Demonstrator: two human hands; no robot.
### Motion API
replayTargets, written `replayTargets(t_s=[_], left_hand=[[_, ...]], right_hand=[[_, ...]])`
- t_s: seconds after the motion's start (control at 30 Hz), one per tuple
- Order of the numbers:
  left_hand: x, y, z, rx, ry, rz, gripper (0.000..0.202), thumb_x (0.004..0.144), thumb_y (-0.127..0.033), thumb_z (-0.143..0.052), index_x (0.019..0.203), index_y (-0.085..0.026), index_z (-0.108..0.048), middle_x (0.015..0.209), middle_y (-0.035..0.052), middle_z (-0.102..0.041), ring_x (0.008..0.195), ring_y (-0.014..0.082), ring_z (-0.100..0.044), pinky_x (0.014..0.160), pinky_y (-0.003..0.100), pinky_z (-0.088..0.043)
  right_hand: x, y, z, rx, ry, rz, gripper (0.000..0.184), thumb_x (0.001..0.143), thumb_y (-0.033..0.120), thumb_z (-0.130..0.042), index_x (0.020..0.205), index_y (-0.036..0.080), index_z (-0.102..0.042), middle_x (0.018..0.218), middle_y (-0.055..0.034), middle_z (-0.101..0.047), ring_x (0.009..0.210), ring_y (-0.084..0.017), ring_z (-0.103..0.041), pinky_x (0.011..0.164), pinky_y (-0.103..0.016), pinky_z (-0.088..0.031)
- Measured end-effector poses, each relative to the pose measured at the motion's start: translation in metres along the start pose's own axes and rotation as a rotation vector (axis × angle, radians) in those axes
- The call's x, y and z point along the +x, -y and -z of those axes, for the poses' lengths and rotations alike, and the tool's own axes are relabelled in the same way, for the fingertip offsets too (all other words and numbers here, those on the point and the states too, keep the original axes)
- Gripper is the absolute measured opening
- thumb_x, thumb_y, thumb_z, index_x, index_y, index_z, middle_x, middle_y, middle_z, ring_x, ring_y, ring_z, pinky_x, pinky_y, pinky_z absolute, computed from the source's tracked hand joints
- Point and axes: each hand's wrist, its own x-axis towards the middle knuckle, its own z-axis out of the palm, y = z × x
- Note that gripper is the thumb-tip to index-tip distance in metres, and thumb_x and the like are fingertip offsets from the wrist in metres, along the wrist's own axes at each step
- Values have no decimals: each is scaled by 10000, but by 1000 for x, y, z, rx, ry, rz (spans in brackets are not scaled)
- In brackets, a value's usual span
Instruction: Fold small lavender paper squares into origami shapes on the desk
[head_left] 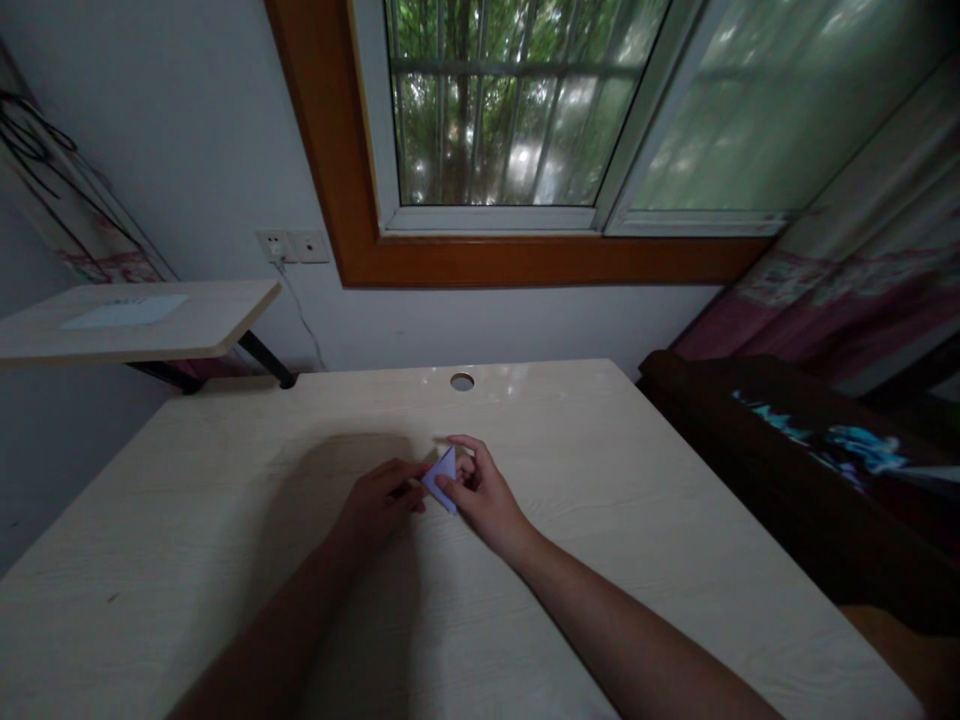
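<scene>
- Paper (441, 481): lilac, folded triangle, center of frame, slightly below the middle; I see it between both hands, over the desk (637, 600).
- Right hand (486, 492): grip pinched on the paper, thumb across its face, index finger extended past the top corner.
- Left hand (386, 498): fingertips at the paper's left corner; I can't tell if that grip is pinching or just touching.
- Hole (463, 382): desk's back edge, above the hands.
- Shelf (202, 318): left of frame, sheet (127, 312) on top.
- Window (517, 110): top of frame.
</scene>
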Motion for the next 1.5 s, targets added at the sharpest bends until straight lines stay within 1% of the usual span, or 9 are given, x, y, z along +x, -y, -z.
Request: replayTargets(t_s=[0.13,0.23,0.4,0.67,1.0,1.1,1.2,1.37,1.5], left_hand=[[0,-5,1,40,-16,-30,266,896,-263,-606,1143,-235,-701,876,14,-670,636,80,-667,635,181,-558],[0,-7,1,57,-23,-11,255,894,-258,-604,1124,-234,-711,855,11,-670,636,82,-662,640,182,-558],[-2,-3,0,53,6,1,278,899,-268,-598,1157,-236,-699,896,20,-676,666,90,-667,663,194,-559],[-3,2,-2,101,22,-42,287,904,-263,-584,1166,-242,-699,919,27,-682,691,97,-664,663,197,-561],[-3,-3,-1,135,14,-52,277,919,-293,-575,1160,-248,-702,887,22,-683,657,87,-653,677,199,-552],[-2,-3,-1,118,20,-42,284,924,-299,-563,1169,-245,-696,921,31,-689,659,89,-655,670,202,-555],[-2,-2,-1,112,21,-32,279,920,-300,-574,1164,-247,-698,938,32,-687,669,89,-657,666,199,-554],[-3,2,-2,109,20,-22,285,918,-304,-582,1173,-241,-694,927,29,-682,672,89,-652,663,193,-547],[-4,4,-3,117,16,-29,277,926,-304,-579,1170,-243,-695,937,27,-683,655,81,-648,662,191,-538]], right_hand=[[0,2,-1,29,2,-14,558,805,322,-714,1289,258,-444,726,55,-523,633,-118,-481,575,-242,-377],[0,2,-2,61,10,-31,574,797,334,-727,1288,263,-439,736,48,-551,636,-120,-501,574,-244,-388],[-1,3,-2,128,43,-56,599,777,351,-754,1277,297,-430,786,33,-613,662,-136,-545,605,-268,-421],[1,5,-3,204,68,-76,650,735,317,-791,1266,289,-416,858,5,-683,662,-135,-577,598,-258,-416],[1,9,-4,213,51,-93,638,728,309,-790,1253,291,-429,794,32,-648,650,-140,-575,583,-260,-406],[1,8,-4,220,57,-94,637,728,309,-789,1251,294,-425,813,26,-660,661,-142,-583,587,-264,-412],[1,8,-3,219,59,-97,635,731,313,-787,1252,293,-423,845,12,-677,678,-147,-591,595,-269,-421],[1,7,-3,223,58,-92,612,737,321,-782,1241,299,-435,768,44,-641,668,-146,-586,594,-270,-422],[1,6,-3,226,51,-88,603,741,312,-779,1239,294,-439,774,46,-642,659,-139,-579,592,-264,-417]])
